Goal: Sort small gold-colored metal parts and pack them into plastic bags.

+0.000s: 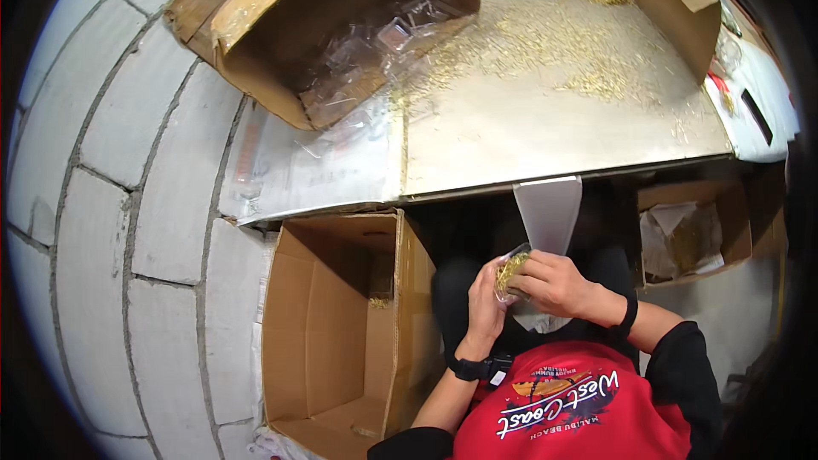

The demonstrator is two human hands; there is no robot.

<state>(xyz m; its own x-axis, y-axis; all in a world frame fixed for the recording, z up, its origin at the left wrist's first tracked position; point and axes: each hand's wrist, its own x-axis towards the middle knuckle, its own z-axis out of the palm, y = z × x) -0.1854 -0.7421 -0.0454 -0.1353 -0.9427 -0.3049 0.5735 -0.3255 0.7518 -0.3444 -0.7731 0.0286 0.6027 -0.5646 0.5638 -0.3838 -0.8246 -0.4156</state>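
Above my lap I hold a small clear plastic box [502, 296] filled with thin gold-coloured metal pieces [511, 269]. My left hand [486, 311] is closed round its left side, with the thumb and fingers along the wall. From the right, my right hand [554, 283] reaches over it, its fingers bent and pressed together at the box's open side and the gold pieces. The right fingertips are partly hidden, so I cannot tell whether they pinch any pieces. Just beyond my hands, a white chute-like strip [550, 209] slopes down from the table edge.
Many loose gold pieces [588, 51] lie across the pale tabletop [545, 140]. A tipped cardboard box [256, 60] at the back left contains clear plastic cases [375, 47]. Another tall carton [328, 324] stands left of my legs. A smaller carton [737, 230] sits at right, under the table.
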